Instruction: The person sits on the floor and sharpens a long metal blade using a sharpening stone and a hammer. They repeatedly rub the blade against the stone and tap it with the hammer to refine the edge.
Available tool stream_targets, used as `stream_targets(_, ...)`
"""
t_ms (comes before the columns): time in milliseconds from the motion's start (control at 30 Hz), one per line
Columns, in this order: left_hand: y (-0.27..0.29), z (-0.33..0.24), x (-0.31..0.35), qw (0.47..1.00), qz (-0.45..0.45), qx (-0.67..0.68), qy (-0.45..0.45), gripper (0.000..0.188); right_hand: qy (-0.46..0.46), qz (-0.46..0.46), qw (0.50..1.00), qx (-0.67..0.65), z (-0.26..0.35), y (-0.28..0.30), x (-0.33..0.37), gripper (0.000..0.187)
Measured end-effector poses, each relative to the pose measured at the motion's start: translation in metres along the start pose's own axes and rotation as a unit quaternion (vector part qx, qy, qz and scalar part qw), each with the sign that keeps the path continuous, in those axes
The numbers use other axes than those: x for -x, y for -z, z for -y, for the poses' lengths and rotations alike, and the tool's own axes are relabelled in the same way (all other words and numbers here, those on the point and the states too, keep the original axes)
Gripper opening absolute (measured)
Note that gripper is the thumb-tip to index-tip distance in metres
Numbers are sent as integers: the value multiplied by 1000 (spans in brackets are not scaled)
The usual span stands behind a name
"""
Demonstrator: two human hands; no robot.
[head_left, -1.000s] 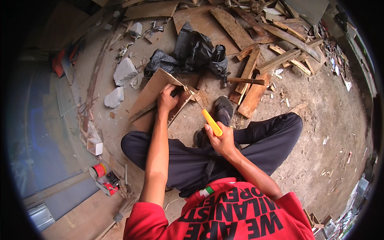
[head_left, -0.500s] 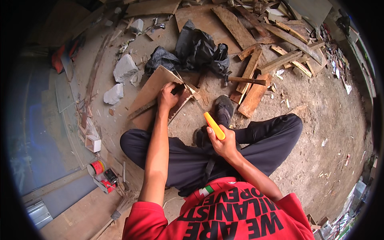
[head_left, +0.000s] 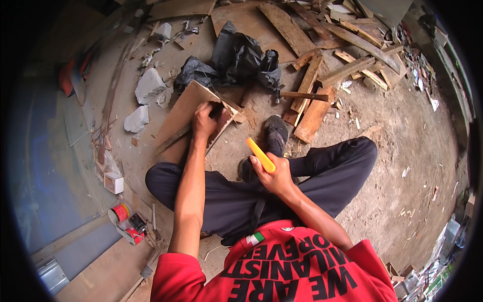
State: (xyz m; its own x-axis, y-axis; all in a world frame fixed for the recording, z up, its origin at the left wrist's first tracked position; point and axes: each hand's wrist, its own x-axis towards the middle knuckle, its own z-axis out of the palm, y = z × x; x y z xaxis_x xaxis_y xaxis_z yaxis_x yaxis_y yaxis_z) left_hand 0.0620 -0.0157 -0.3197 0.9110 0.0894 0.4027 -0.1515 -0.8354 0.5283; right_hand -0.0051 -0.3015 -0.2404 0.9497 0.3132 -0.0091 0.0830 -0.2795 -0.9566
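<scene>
My right hand (head_left: 277, 177) is wrapped round the yellow handle of a handsaw (head_left: 260, 155). Its thin blade runs up and left to the edge of a wooden box-like piece (head_left: 182, 111), made of boards joined at angles. I cannot tell how deep the blade sits in the wood. On that piece, close to the blade, my left hand (head_left: 204, 122) presses down with its fingers curled over the board; the fingertips are partly hidden in shadow. The piece rests on the ground beyond my left knee, and my shoe (head_left: 275, 133) is just right of the blade.
Beyond the wooden piece lies a crumpled black plastic bag (head_left: 234, 55). A hammer (head_left: 304, 95) rests across loose planks (head_left: 314, 121) ahead on the right, near a pile of scrap wood (head_left: 359, 43). Concrete chunks (head_left: 149, 86) and a red tin (head_left: 119, 213) are on the left.
The whole view has shifted slightly, so everything sits a little further left and up. The right hand and saw have barely moved relative to the wood; both hands keep their hold.
</scene>
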Motion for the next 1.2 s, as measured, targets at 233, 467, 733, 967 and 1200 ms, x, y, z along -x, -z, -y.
stream_targets(233,7,7,-10,995,52,33,80,18,2,-8,1000,4,-9,14,11,41)
stream_targets(467,2,26,-26,999,21,22,-25,20,-11,-29,999,8,-26,18,13,41)
stream_targets(733,-33,8,-15,984,-54,-125,114,19,-40,-28,998,-37,-8,-7,-8,44)
stream_targets(967,-49,-5,-25,955,-73,-179,227,24,-66,-38,996,-39,-4,-5,-26,45)
stream_targets(1200,-49,-6,-25,946,-79,-199,242,21,-59,13,998,-1,-6,24,-32,46)
